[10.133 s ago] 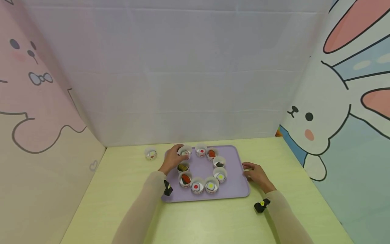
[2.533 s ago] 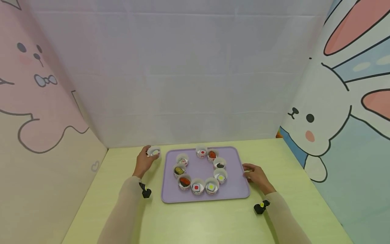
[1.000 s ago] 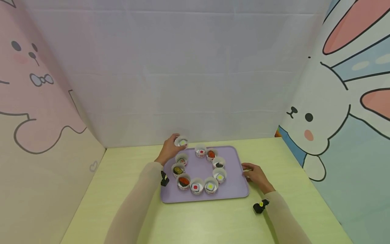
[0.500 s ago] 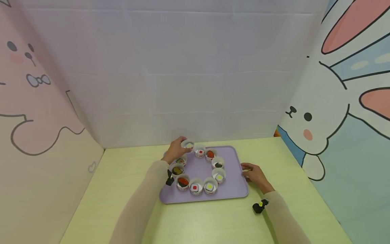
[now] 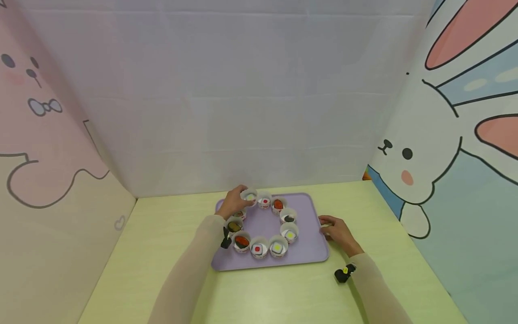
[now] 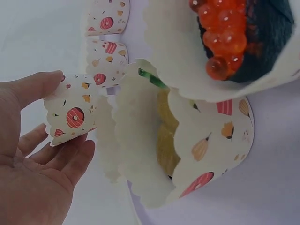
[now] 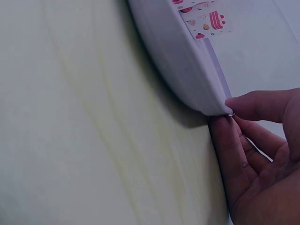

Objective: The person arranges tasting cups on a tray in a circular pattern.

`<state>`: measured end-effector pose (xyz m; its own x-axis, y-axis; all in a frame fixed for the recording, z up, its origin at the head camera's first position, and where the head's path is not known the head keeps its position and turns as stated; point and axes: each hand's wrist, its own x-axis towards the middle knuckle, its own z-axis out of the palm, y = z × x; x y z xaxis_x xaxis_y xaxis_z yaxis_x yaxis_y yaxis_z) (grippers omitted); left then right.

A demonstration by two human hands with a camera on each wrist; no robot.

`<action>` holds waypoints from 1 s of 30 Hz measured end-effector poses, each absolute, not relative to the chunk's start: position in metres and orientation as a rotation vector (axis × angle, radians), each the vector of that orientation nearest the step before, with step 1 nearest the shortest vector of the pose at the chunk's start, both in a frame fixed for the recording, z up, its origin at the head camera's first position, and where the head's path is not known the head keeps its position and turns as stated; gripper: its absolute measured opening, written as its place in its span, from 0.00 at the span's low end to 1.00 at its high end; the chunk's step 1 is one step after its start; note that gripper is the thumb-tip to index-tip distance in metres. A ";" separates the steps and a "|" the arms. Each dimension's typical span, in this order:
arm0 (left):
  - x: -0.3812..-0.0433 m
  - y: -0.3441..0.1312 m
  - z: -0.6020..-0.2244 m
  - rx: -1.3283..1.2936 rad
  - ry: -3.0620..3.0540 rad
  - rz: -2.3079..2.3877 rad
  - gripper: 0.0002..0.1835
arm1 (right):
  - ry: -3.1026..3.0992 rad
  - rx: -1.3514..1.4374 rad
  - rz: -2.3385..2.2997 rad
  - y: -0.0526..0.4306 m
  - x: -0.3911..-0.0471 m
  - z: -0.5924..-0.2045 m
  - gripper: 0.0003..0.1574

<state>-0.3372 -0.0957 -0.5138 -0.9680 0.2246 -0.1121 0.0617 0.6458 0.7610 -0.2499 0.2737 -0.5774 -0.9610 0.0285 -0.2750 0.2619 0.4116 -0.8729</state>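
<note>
A patterned paper baking cup [image 5: 249, 195] is pinched between the thumb and fingers of my left hand [image 5: 232, 203], at the back left of the lilac tray [image 5: 310, 220]. In the left wrist view this cup [image 6: 72, 112] shows its printed outer wall; whether its base touches the tray is unclear. Several similar cups form a ring on the tray, each holding what looks like a piece of toy sushi, such as the red roe one [image 5: 242, 242] and the yellow-centred roll [image 5: 277, 248]. My right hand [image 5: 339, 233] pinches the tray's right rim, thumb above and fingers below [image 7: 227, 152].
The pale wooden table [image 5: 170, 252] extends around the tray. A white backdrop [image 5: 259, 112] rises behind it, with cartoon-printed panels [image 5: 413, 171] on both sides. A cup of green-yellow food [image 5: 234, 226] stands close below my left wrist.
My left hand has carried the cup from the table left of the tray to the gap in the ring's back left, lowering it lately. The right hand has stayed on the rim.
</note>
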 end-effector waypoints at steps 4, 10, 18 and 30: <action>-0.337 -0.096 -0.517 0.211 2.625 1.247 0.36 | 2.451 0.264 -1.575 0.274 -0.250 -0.577 0.33; -0.339 -0.096 -0.523 0.187 2.598 1.263 0.35 | 2.419 0.281 -1.599 0.273 -0.250 -0.578 0.33; -0.343 -0.097 -0.533 0.188 2.625 1.237 0.36 | 2.418 0.280 -1.604 0.273 -0.251 -0.579 0.32; -0.344 -0.095 -0.540 0.192 2.667 1.152 0.39 | 2.422 0.288 -1.599 0.272 -0.251 -0.578 0.33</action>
<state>-0.3440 -0.0954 -0.5399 -0.9651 0.2096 -0.1570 0.0293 0.6823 0.7305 -0.2506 0.2723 -0.5776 -0.9556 0.0399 -0.2921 0.2843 0.3870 -0.8771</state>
